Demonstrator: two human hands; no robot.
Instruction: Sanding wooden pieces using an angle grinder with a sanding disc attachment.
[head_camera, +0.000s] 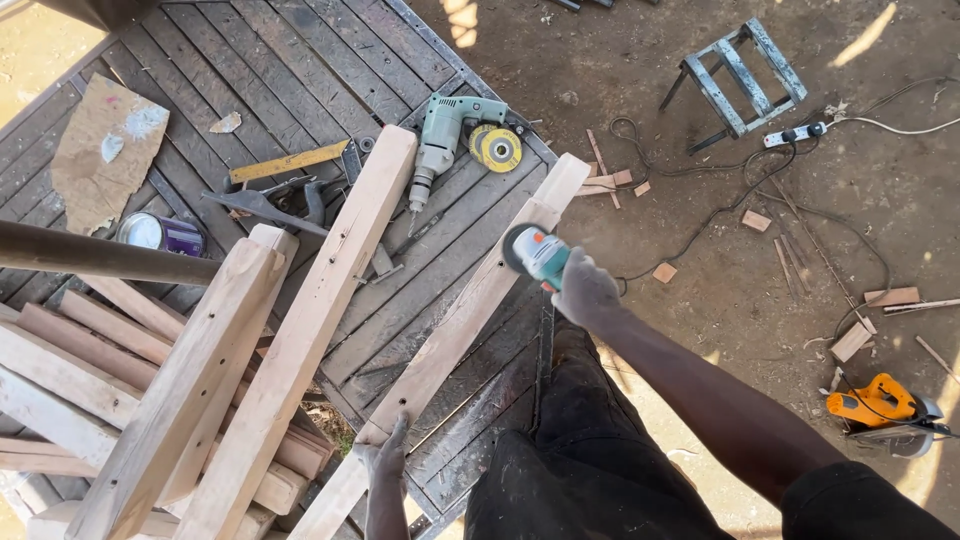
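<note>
My right hand (583, 287) grips a teal and orange angle grinder (537, 252), its disc resting on the upper part of a long pale wooden beam (455, 335). That beam lies diagonally across a dark slatted workbench (300, 60). My left hand (385, 455) presses flat on the beam's near end, fingers spread over the wood. A second pale beam (330, 290) with drilled holes lies parallel to the left.
A green electric drill (440, 140), a yellow disc (498, 150), a yellow ruler (288, 162) and a tin can (160, 234) lie on the bench. Stacked timber (90, 380) sits at left. On the dirt floor are cables, wood offcuts, a metal stand (740, 75) and an orange saw (885, 408).
</note>
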